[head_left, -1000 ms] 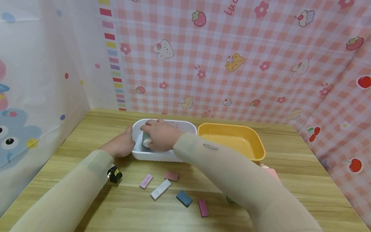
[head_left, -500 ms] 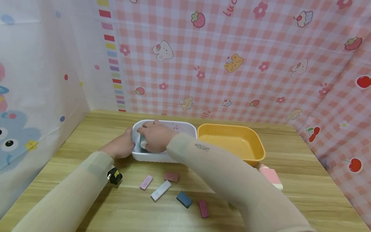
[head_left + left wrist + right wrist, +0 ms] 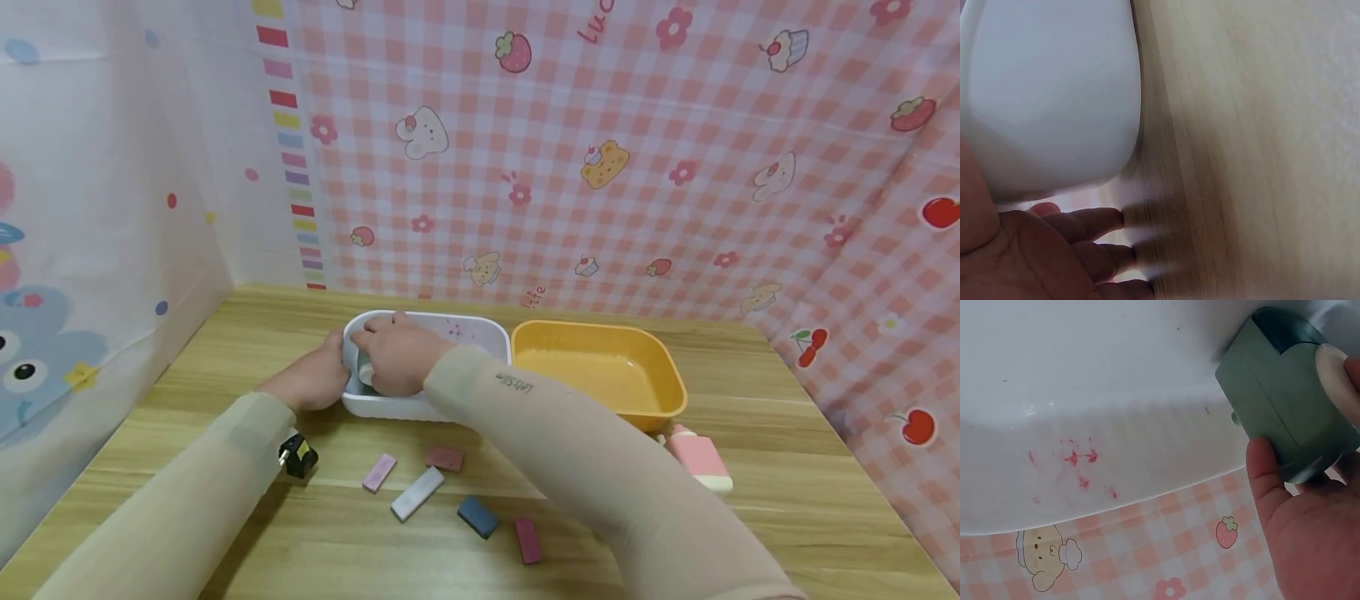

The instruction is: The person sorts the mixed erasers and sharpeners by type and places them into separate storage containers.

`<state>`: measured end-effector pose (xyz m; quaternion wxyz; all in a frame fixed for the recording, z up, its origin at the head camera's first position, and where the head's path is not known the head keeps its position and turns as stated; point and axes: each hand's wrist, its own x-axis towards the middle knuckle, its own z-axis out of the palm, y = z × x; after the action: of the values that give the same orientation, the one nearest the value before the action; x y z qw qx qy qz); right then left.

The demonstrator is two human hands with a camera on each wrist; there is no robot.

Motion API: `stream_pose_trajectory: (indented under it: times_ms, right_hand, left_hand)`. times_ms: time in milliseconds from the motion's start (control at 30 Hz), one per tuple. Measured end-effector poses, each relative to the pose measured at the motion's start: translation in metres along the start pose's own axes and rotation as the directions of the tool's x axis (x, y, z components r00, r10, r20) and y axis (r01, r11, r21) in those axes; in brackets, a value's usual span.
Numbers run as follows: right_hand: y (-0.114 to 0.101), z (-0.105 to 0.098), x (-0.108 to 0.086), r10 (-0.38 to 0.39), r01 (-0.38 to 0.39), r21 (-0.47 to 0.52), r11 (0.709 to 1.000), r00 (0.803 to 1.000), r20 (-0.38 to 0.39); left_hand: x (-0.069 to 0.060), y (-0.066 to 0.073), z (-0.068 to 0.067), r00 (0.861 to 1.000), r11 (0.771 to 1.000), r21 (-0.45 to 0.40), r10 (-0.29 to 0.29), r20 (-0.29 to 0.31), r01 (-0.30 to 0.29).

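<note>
A white tub (image 3: pixel 480 332) stands on the table, with red-pink specks on its inner far wall. My left hand (image 3: pixel 313 377) is at its left end; in the left wrist view the thumb side lies against the tub and the fingers reach past its outer corner. My right hand (image 3: pixel 399 357) is inside the tub, near the left end. It holds a green boxy device (image 3: pixel 1285 394) with a round cream part and a dark translucent section. The device lies close to the tub's wall; its exact kind is unclear.
A yellow tub (image 3: pixel 600 367) stands right beside the white one. In front lie a lilac block (image 3: pixel 379 472), a white block (image 3: pixel 417 493), a dusty-pink block (image 3: pixel 445 458), a blue block (image 3: pixel 477 517) and a magenta block (image 3: pixel 527 541). A pink-and-cream object (image 3: pixel 700 460) lies right.
My right hand has shifted slightly left inside the white tub with the green device. The right forearm moved left too, uncovering more of the pink-and-cream object. My left hand stays at the tub's end.
</note>
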<state>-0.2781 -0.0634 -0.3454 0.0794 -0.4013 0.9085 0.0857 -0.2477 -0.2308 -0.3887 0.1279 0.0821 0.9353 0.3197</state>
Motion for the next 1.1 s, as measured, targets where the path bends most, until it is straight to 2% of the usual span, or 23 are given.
stream_pose_trajectory:
  times_ms: [267,567,833,967,1100]
  right_hand:
    - [-0.0006,-0.0024,-0.0018,0.028,-0.029,0.02,0.999,0.999,0.024]
    - [-0.004,-0.0028,-0.0019,0.056,-0.057,0.015,0.998,0.996,0.064]
    - [-0.0057,0.0002,-0.0037,0.046,-0.045,-0.023,0.999,0.998,0.046]
    - [-0.0074,-0.0001,-0.0052,0.042,-0.04,-0.046,0.998,0.998,0.04]
    - [-0.0083,0.0001,-0.0061,0.047,-0.046,-0.036,0.998,0.998,0.037]
  left_hand:
    - [-0.0004,0.0,-0.0004,1.0,1.0,0.014,0.015,-0.008,-0.015]
    - [-0.0016,0.0019,0.0,1.0,1.0,-0.001,-0.001,0.001,0.001]
    - [-0.0025,0.0038,0.0,1.0,1.0,-0.009,-0.007,-0.004,0.007]
    - [-0.0021,0.0032,-0.0008,1.0,1.0,0.001,-0.028,0.004,0.028]
    - [-0.0012,0.0019,-0.0012,0.999,0.999,0.003,-0.033,0.009,0.033]
